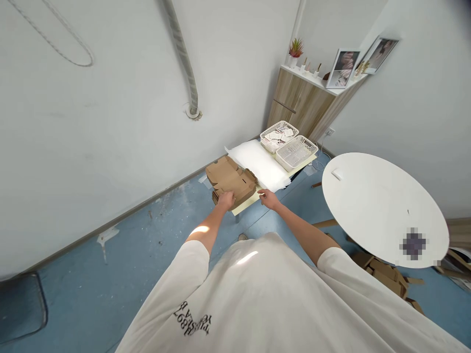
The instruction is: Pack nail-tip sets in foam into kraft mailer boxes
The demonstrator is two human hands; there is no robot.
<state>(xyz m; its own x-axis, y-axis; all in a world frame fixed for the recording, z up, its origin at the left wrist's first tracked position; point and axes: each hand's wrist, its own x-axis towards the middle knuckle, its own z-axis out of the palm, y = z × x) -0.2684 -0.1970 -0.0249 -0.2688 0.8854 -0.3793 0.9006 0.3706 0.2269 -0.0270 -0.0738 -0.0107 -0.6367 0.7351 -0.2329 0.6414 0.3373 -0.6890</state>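
A stack of flat brown cardboard box blanks (231, 177) lies at the near left end of a low pale yellow table (245, 206). My left hand (226, 200) is closed on the near edge of the cardboard, its fingertips partly hidden. Just right of the stack, my right hand (269, 199) hovers by the table's front edge with nothing in it, the index finger stretched toward the cardboard and the other fingers partly bent. Beyond the blanks lies a pile of white sheet material (259, 162), perhaps foam.
Two white plastic baskets stand at the table's far end: one basket (264, 142) with small printed packets, another (311, 153) with clear packages. A round white table (382, 201) is to the right, with cardboard (386, 277) below. A wood-look cabinet (301, 100) fills the corner.
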